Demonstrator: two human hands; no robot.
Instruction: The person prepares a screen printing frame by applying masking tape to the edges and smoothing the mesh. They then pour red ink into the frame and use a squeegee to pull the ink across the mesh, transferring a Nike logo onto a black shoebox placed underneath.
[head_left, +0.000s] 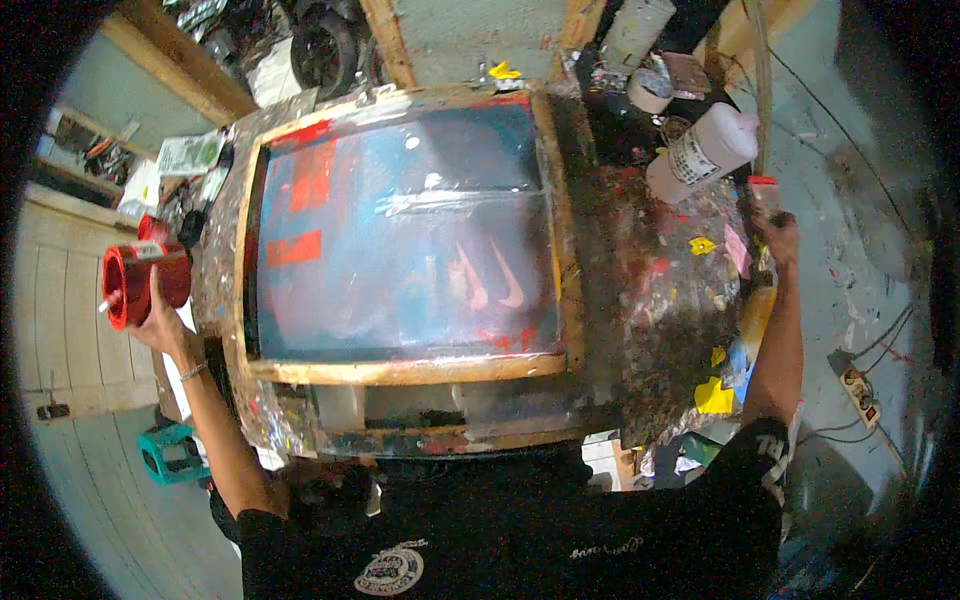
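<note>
Head view: one red tub (172, 272) at left of frame, left hand (160, 325) with fingers curled round it. Right hand (780, 238), right of frame, at red-topped object (763, 193); can't tell finger grip. Wood-framed screen (400, 240) lies centre.

A wheel (322, 52) and green stool (180, 452) stand apart.
</note>
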